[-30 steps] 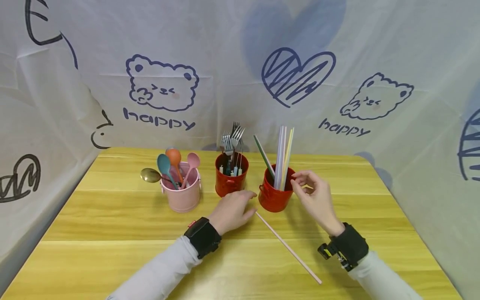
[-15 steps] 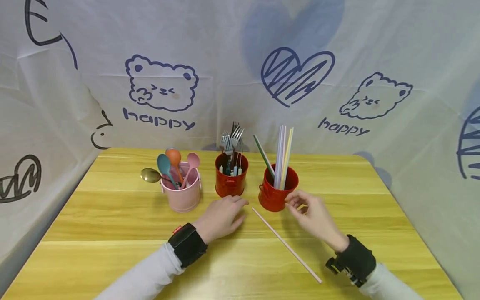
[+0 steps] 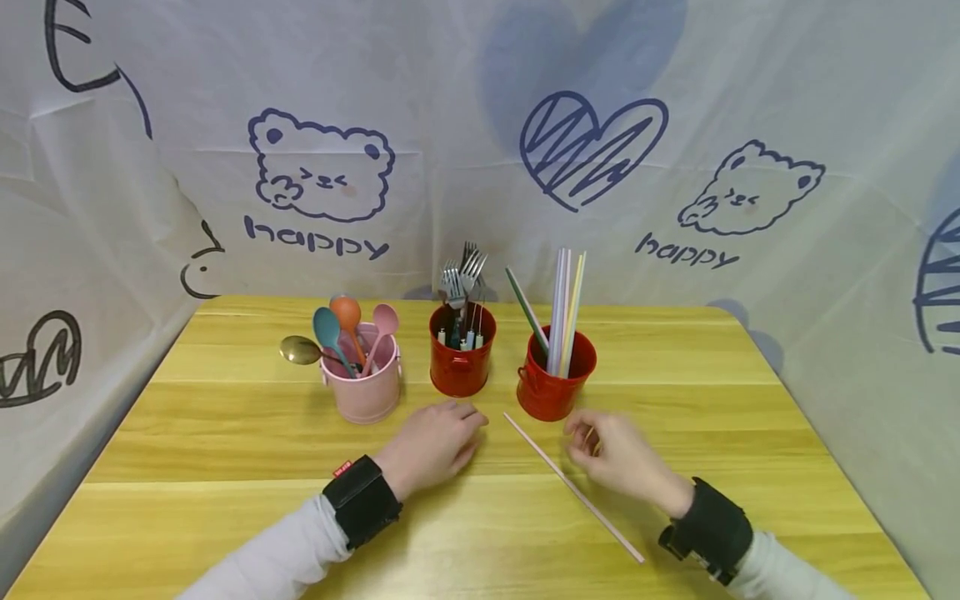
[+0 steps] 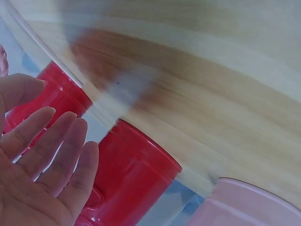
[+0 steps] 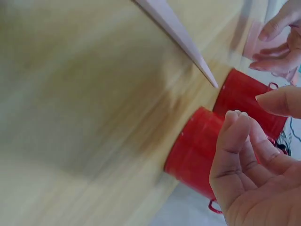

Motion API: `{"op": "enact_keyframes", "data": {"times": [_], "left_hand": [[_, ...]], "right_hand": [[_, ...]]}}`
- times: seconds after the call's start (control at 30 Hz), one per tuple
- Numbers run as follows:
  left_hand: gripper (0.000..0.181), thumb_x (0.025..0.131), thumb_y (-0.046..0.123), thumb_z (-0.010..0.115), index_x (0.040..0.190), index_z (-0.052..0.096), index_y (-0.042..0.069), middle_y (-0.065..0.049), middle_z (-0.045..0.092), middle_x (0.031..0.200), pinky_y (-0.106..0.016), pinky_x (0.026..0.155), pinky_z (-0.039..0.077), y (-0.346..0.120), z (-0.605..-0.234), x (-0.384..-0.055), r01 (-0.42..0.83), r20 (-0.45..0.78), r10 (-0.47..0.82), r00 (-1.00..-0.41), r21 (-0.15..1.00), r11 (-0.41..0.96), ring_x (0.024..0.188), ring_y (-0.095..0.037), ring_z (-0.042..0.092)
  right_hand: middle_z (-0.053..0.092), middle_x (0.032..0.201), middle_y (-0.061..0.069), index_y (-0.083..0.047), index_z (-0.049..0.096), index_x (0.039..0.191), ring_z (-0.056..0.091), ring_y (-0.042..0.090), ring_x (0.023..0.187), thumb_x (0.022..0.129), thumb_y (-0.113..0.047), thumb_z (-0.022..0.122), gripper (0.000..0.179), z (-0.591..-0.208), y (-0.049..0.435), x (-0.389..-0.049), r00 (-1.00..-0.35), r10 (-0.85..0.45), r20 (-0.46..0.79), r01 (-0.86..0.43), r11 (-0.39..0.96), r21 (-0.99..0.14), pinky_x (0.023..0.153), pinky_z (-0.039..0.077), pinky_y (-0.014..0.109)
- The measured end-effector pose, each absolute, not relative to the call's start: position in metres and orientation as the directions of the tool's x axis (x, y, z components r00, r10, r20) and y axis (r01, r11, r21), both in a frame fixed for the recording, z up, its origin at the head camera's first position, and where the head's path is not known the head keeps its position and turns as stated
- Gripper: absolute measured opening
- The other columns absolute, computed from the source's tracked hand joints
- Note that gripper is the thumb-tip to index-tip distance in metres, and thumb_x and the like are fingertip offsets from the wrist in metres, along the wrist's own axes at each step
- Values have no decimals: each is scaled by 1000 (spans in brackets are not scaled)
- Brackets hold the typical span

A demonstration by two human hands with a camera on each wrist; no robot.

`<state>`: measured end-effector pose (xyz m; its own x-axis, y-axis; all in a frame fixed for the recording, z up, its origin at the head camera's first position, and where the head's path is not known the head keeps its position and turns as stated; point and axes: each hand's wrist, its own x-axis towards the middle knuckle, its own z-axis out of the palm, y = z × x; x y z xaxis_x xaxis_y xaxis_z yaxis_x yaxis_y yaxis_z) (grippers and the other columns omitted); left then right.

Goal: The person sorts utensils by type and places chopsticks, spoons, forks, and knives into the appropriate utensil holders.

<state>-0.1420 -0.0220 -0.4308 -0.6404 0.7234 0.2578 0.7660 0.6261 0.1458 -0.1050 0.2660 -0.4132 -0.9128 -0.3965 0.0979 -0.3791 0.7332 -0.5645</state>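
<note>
A single pink chopstick (image 3: 573, 488) lies slantwise on the wooden table, between my two hands. My left hand (image 3: 431, 447) hovers at its left, holding nothing; the left wrist view shows its fingers (image 4: 70, 146) loosely extended. To the right of the chopstick is my right hand (image 3: 618, 457), its fingers bent loosely and the thumb apart from them, with nothing held. Just beyond the right hand stands a red bucket (image 3: 546, 398) with several chopsticks (image 3: 557, 321) upright in it, purple, yellow and green among them.
A second red bucket (image 3: 459, 373) holding several forks (image 3: 467, 279) stands behind my left hand. Left of it is a pink bucket (image 3: 367, 400) with several spoons, one gold spoon (image 3: 300, 350) jutting out sideways. A white printed cloth (image 3: 465, 167) hangs behind the table (image 3: 225, 517).
My right hand has come down from the chopstick bucket's rim toward me. The left hand has drawn back leftward, away from the loose chopstick's far end.
</note>
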Motion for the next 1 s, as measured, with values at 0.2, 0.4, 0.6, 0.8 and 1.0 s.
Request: {"op": "enact_keyframes", "data": {"times": [0.2,0.4,0.6,0.8,1.0], "left_hand": [[18,94,21,70,109,70,12,-3,73,105,-37,84,60,-23,-434,-138,787,260,748,-611,98,609,95,-21,69],[14,95,22,67,107,70,15,-1,73,105,-36,81,59,-23,-437,-133,801,243,769,-591,66,595,94,-19,68],[10,95,21,67,102,69,16,0,73,104,-35,81,59,-21,-439,-130,805,238,774,-587,67,590,93,-18,68],[10,95,22,68,103,69,16,0,73,105,-35,82,59,-20,-439,-129,803,238,772,-590,72,591,94,-19,68],[12,95,22,67,106,70,16,-1,73,108,-35,83,59,-18,-440,-128,800,229,770,-596,83,594,95,-18,68]], "right_hand": [[61,73,-7,-2,66,98,52,-4,63,84,-5,72,16,-421,264,-102,-899,-437,23,-374,739,-560,55,46,16],[58,69,-8,-4,66,98,47,-4,59,83,-11,75,19,-426,262,-98,-892,-452,-29,-365,755,-545,54,43,16],[55,69,-6,-6,64,98,44,0,59,82,-15,77,22,-426,259,-97,-903,-424,-73,-338,804,-490,55,38,18],[51,64,-7,-9,63,95,43,4,56,78,-14,79,23,-429,253,-96,-920,-369,-134,-282,858,-430,53,35,18],[51,64,-6,-13,59,82,47,10,58,67,-9,78,25,-431,247,-93,-936,-313,-164,-228,890,-394,51,34,21]]}}
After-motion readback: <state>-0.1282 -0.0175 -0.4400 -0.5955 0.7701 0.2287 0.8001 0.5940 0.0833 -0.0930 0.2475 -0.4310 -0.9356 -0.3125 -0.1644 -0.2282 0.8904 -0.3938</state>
